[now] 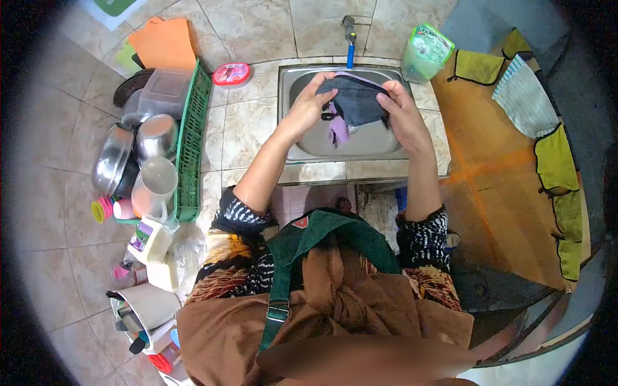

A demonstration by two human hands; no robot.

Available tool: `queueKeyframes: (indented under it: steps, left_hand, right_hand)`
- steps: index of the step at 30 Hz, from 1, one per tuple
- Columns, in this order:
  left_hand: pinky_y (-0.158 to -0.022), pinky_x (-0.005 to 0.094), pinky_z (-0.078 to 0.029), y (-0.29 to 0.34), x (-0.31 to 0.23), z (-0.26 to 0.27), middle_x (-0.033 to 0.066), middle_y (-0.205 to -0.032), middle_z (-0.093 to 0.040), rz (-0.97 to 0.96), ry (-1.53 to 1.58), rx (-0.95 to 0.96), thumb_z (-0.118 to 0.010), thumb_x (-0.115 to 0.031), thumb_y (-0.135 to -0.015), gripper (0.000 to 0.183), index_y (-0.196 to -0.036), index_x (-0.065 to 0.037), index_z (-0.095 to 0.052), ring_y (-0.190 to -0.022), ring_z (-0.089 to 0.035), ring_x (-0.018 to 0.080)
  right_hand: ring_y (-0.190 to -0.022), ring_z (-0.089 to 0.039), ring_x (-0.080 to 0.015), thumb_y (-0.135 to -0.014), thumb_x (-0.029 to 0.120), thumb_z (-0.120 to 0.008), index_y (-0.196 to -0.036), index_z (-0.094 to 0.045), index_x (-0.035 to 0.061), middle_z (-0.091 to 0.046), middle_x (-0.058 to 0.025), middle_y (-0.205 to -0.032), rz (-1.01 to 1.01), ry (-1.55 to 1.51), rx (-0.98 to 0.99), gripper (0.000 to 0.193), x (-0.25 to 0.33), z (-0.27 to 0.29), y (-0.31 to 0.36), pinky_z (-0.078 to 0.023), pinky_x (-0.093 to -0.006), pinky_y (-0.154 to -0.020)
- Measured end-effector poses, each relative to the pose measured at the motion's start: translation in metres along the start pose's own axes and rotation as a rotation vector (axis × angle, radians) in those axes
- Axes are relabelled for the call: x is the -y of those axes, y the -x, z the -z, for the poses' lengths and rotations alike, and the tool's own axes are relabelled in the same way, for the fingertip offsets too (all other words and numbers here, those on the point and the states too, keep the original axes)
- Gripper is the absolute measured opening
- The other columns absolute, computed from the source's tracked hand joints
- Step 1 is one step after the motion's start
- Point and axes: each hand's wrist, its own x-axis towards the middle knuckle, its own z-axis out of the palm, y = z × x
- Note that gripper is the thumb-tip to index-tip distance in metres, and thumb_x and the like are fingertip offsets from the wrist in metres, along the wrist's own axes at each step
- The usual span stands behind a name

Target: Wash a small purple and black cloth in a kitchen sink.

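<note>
A dark grey cloth (360, 103) is stretched between my two hands above the metal sink (301, 154). My left hand (308, 106) pinches its left edge, and my right hand (407, 122) grips the right edge with the thumb on top. A purple cloth piece (339, 132) with dark edging hangs below the grey one; whether the two are joined I cannot tell. Purple also shows along the top edge. Behind the cloth stands a tap (349, 32) with a blue spout (351, 56). Most of the basin's middle is hidden by the cloth.
On the left, a green rack (191, 141) holds metal bowls (156, 135) and a clear pitcher (155, 183). A red tub (232, 74) and a green-labelled plastic container (427, 55) flank the sink. Yellow-green cloths (557, 164) and a striped cloth (528, 96) edge the brown board (489, 193).
</note>
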Motion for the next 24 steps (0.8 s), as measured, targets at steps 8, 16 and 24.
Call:
queueKeyframes:
  steps: [8,16,24]
  left_hand:
    - [-0.074,0.0254,-0.042,-0.032,0.021,0.011,0.0047,-0.095,-0.053,-0.093,-0.364,0.175,-0.055,-0.002,-0.076,0.022,-0.097,-0.003,-0.05,-0.081,-0.054,0.0132]
    - [-0.098,0.0333,-0.032,-0.04,0.009,-0.013,0.012,-0.123,-0.047,-0.083,-0.265,0.055,-0.053,-0.026,-0.086,0.043,-0.122,-0.006,-0.045,-0.12,-0.037,0.0221]
    - [-0.069,0.024,-0.036,-0.023,0.036,0.02,-0.0011,-0.074,-0.048,0.017,-0.145,-0.177,-0.048,-0.027,-0.09,0.032,-0.076,-0.001,-0.061,-0.072,-0.042,0.0089]
  right_hand:
    - [-0.077,-0.05,-0.0108,-0.085,0.015,-0.056,-0.085,-0.054,0.0036,-0.052,-0.0016,-0.085,0.238,0.622,-0.034,0.011,0.025,0.023,-0.026,-0.041,-0.0237,-0.07]
    - [-0.078,-0.056,-0.0264,-0.087,0.017,-0.049,-0.094,-0.05,0.0023,-0.056,-0.0163,-0.085,0.468,0.946,-0.429,0.016,-0.04,0.058,-0.029,-0.043,-0.0356,-0.068]
    - [-0.074,-0.054,-0.0324,-0.088,0.021,-0.048,-0.093,-0.049,0.0016,-0.054,-0.0166,-0.078,0.267,0.904,-0.455,0.02,-0.046,0.079,-0.044,-0.043,-0.039,-0.071]
